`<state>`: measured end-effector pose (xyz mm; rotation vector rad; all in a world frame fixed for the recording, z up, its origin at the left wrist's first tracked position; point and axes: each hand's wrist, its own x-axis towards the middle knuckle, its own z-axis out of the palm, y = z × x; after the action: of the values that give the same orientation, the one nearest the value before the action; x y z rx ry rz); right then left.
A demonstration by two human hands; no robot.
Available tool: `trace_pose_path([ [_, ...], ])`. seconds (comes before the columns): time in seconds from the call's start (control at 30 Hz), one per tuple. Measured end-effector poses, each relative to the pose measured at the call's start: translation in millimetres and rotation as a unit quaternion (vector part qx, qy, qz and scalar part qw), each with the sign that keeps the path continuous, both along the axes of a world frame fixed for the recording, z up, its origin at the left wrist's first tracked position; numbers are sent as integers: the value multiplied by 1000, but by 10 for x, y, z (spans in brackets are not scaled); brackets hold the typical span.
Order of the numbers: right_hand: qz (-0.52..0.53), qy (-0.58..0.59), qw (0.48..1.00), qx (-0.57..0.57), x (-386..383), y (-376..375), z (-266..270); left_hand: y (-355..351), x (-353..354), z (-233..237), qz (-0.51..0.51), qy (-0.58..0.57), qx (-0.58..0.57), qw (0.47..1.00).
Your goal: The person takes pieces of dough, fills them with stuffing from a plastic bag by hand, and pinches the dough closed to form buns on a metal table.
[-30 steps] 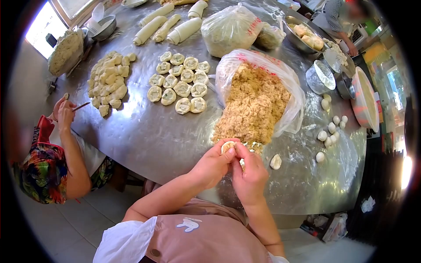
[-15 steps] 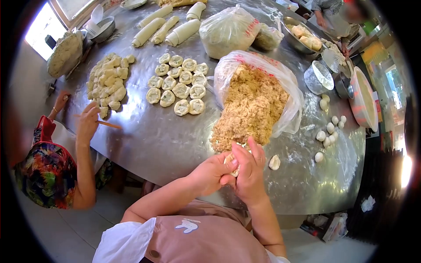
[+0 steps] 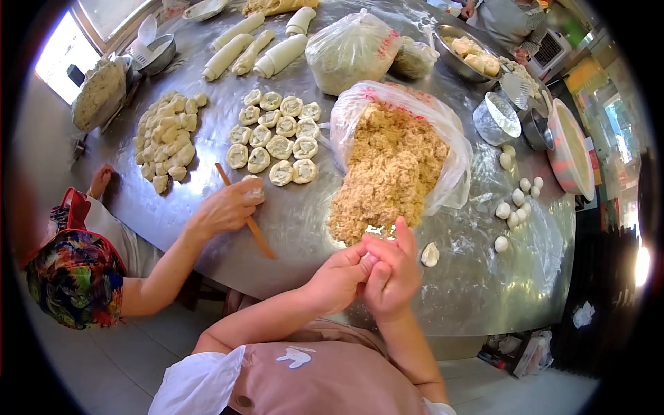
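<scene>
My left hand (image 3: 337,282) and my right hand (image 3: 393,277) meet at the near edge of the filling. Their fingers are pinched together around a small piece of dough, now almost wholly hidden by the fingers. Just beyond my fingertips, a heap of crumbly golden-brown filling (image 3: 391,166) spills from a clear plastic bag (image 3: 453,149). To the right of my right hand lies one pale, closed dough piece (image 3: 430,254) on the metal table (image 3: 477,297).
At left a co-worker's hand (image 3: 228,205) holds a thin wooden rolling pin (image 3: 259,238). Filled dough rounds (image 3: 280,147), cut dough lumps (image 3: 166,135) and dough rolls (image 3: 281,55) lie beyond. Several white balls (image 3: 512,219) and a metal cup (image 3: 497,119) are at right.
My fingers have closed further over the dough piece, which showed between them before. The co-worker's hand at left has moved right with the rolling pin, towards the filled rounds.
</scene>
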<state>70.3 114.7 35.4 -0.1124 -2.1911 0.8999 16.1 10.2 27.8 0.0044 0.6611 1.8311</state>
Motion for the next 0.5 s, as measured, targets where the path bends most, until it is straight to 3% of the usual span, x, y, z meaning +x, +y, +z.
trace_pose_path([
  [0.1, -25, 29, 998, 40, -31, -77, -44, -18, -43, -111, -22, 94, 9, 995],
  [0.2, -57, 26, 997, -53, -99, -109, -100, 66, -16, 6, 17, 131, -82, 988],
  [0.3, -48, 14, 941, -335, -158, -49, -4, 130, 117, 29, 156, 243, -59, 955],
  [0.33, -53, -17, 919, -391, -160, 1, -11, 114, 127, 70, 185, 366, -105, 906],
  [0.43, -1, -3, 861, -509, -163, -87, 177, 4, 10, 220, 110, 502, -120, 850],
  [0.5, 51, 5, 853, -519, -153, -149, 169, 5, -51, 124, 158, 554, -93, 812],
])
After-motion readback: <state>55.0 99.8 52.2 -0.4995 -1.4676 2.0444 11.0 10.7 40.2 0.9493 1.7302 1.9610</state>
